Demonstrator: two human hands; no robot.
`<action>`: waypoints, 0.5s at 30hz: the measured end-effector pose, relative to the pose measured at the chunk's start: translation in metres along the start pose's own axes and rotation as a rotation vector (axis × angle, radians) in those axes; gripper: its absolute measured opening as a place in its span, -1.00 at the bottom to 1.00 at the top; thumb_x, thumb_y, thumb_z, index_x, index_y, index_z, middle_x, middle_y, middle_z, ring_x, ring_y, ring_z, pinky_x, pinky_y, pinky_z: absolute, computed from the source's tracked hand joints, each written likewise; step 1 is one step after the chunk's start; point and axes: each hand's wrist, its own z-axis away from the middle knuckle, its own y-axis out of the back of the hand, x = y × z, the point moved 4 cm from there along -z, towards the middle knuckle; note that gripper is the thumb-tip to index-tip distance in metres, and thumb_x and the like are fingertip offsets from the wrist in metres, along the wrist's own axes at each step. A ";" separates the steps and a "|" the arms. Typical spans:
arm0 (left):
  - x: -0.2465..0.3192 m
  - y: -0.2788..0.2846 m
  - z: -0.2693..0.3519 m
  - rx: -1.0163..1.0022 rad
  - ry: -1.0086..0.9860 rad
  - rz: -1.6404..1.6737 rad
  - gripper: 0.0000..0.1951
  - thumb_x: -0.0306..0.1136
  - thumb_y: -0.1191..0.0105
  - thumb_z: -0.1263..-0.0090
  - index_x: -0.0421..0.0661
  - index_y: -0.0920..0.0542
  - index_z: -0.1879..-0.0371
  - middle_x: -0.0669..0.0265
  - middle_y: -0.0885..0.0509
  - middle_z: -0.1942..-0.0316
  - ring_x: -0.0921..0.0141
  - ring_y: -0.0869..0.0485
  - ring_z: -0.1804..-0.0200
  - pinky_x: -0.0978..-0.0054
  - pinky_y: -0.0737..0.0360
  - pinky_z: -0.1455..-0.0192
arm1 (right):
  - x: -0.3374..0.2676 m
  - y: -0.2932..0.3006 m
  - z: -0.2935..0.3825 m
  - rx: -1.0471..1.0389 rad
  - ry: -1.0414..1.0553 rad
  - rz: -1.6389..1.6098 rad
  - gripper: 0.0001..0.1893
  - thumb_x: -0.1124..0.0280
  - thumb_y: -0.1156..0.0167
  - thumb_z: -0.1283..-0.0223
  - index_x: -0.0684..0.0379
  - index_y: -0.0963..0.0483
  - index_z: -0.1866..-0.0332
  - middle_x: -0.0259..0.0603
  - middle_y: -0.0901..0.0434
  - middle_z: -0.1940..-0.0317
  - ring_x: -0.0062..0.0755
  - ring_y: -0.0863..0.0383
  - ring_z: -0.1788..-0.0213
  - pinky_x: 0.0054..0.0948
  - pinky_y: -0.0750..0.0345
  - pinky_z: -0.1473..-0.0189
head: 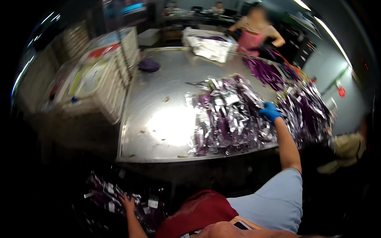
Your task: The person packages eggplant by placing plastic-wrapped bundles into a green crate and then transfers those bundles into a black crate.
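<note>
My right hand (270, 112), in a blue glove, has its fingers closed at the near end of a clear plastic pack of long purple eggplants (249, 90). More of these shiny bagged eggplants (223, 122) lie side by side under and left of it on a stainless steel table (148, 89). Down at the lower left, my bare left hand (128, 203) rests against other bagged eggplants (108, 190) that carry white labels. Those sit in a dark area below the table's front edge; whatever holds them is too dark to make out. Whether the left fingers grip a pack is unclear.
Loose purple eggplants (265, 71) lie at the far right, near a co-worker in a pink apron (249, 43). A white sack (212, 49) stands on the far edge. Dark purple cloth-like item (148, 65) lies far left. White plastic crates (110, 86) flank the table's left side.
</note>
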 end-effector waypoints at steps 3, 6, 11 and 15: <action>0.009 0.003 0.007 0.085 -0.143 0.002 -0.38 -0.34 -0.09 0.03 -0.06 -0.22 -0.09 -0.11 0.00 -0.17 0.01 -0.02 -0.21 0.27 -0.05 -0.22 | -0.042 0.037 0.033 0.119 0.167 -0.376 -0.66 0.43 -0.19 0.28 0.31 -0.41 0.28 -0.32 -0.45 0.53 -0.56 -0.37 0.54 -0.57 -0.35 0.52; 0.036 0.017 0.017 0.238 -0.102 -0.124 -0.42 -0.29 -0.09 0.06 0.02 -0.29 -0.06 -0.02 -0.12 -0.15 0.03 -0.10 -0.18 0.26 -0.14 -0.19 | -0.096 0.040 0.072 -0.275 0.130 -0.636 -0.71 0.58 -0.07 0.12 0.29 -0.41 0.18 -0.41 -0.46 0.46 -0.70 -0.39 0.46 -0.66 -0.36 0.43; 0.053 0.021 0.016 0.072 0.214 -0.138 -0.43 -0.19 -0.04 -0.03 0.20 -0.23 -0.11 0.21 0.26 -0.28 -0.08 -0.04 -0.18 0.03 -0.23 -0.07 | -0.269 -0.006 0.148 -0.828 0.189 -0.896 -0.62 0.57 -0.08 0.16 0.31 -0.37 0.10 -0.26 -0.52 0.33 -0.56 -0.49 0.37 -0.60 -0.44 0.33; 0.043 0.016 0.020 0.155 0.260 -0.097 -0.47 -0.29 -0.01 -0.03 0.16 -0.28 -0.08 0.18 0.10 -0.25 0.01 -0.18 -0.11 0.06 -0.28 -0.02 | -0.372 -0.118 0.193 -1.162 0.285 -0.552 -0.60 0.49 -0.15 0.15 0.27 -0.37 0.09 -0.31 -0.51 0.41 -0.63 -0.47 0.46 -0.66 -0.44 0.44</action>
